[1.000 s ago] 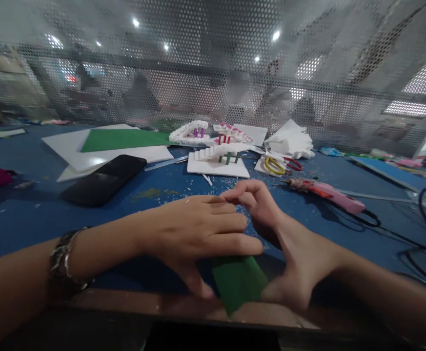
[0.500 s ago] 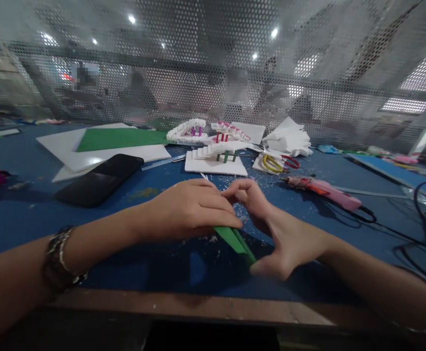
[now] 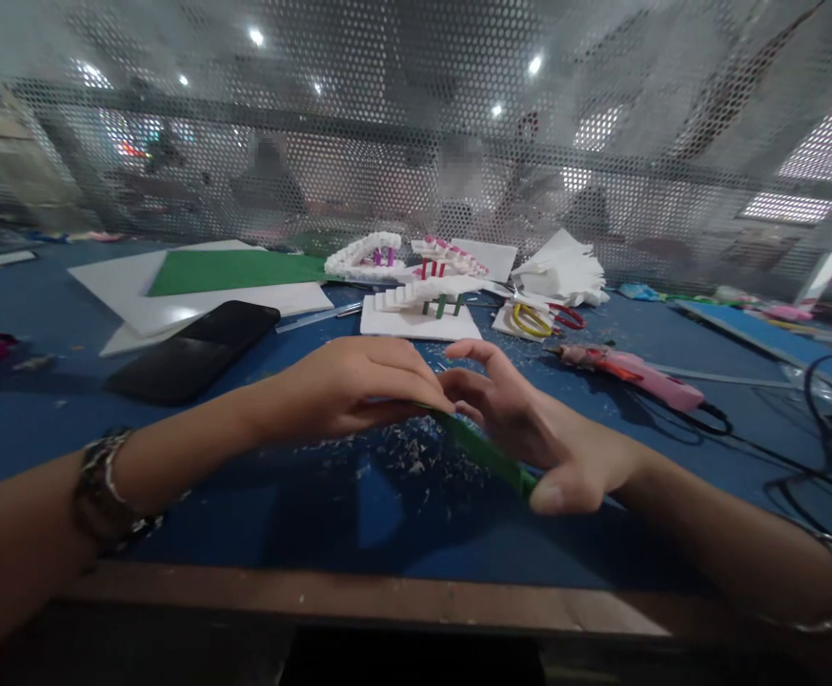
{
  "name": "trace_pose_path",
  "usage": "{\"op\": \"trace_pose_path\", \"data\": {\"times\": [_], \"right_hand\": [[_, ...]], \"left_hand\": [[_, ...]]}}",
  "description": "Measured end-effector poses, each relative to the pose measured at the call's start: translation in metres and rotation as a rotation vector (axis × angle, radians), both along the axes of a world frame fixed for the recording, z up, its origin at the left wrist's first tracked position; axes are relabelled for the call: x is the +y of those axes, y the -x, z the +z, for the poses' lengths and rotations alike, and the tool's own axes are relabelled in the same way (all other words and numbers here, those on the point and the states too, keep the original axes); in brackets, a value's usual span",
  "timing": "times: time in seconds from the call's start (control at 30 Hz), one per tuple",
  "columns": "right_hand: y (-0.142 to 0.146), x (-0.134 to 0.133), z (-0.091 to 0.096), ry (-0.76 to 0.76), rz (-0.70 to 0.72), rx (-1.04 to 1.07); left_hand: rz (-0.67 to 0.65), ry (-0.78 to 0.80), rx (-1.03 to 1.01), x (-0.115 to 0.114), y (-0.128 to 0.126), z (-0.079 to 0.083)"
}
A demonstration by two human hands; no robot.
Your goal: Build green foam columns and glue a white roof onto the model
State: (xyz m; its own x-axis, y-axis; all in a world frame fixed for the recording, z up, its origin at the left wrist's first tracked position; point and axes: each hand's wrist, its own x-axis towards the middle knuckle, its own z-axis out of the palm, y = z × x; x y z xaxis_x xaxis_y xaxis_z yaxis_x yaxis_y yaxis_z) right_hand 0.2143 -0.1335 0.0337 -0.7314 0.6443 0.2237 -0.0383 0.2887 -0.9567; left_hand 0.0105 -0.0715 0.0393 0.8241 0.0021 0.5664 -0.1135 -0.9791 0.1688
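A narrow green strip, seemingly folded paper or thin foam (image 3: pixel 485 452), slants between my hands above the blue table. My left hand (image 3: pixel 358 386) grips its far end, fingers flat on top and thumb underneath. At the near end, my right hand (image 3: pixel 540 433) has its thumb pressed against the strip, with the other fingers curled behind it; the index finger is raised. White shavings (image 3: pixel 419 453) lie scattered on the table below. Just beyond my hands stands a small white stair model (image 3: pixel 430 295) with green posts on a white base.
A black phone (image 3: pixel 197 351) lies left, near white sheets (image 3: pixel 115 286) and a green sheet (image 3: pixel 236 271). To the right are yellow-handled scissors (image 3: pixel 532 321) and a pink corded tool (image 3: pixel 630 373). More white models (image 3: pixel 364 255) stand behind, before a perforated metal screen (image 3: pixel 401 124).
The green strip has been lifted and turned, showing a thinner edge. My right thumb has moved right and up with its end. My left hand has risen slightly, uncovering more shavings.
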Motion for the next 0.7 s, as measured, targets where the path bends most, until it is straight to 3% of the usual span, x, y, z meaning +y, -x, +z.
{"op": "trace_pose_path", "data": {"times": [0.2, 0.43, 0.6, 0.7], "right_hand": [[0.005, -0.003, 0.005, 0.061, 0.022, 0.056], [0.004, -0.013, 0.009, 0.162, 0.062, -0.010], [0.008, -0.012, 0.007, 0.129, 0.059, -0.012], [0.010, -0.012, 0.005, 0.122, 0.042, 0.017]], "left_hand": [[0.059, 0.182, -0.070, -0.005, -0.001, 0.004], [0.145, 0.095, -0.099, -0.013, -0.010, -0.002], [0.159, 0.149, -0.072, -0.015, -0.013, -0.007], [0.170, 0.076, -0.148, -0.015, -0.013, -0.008]]}}
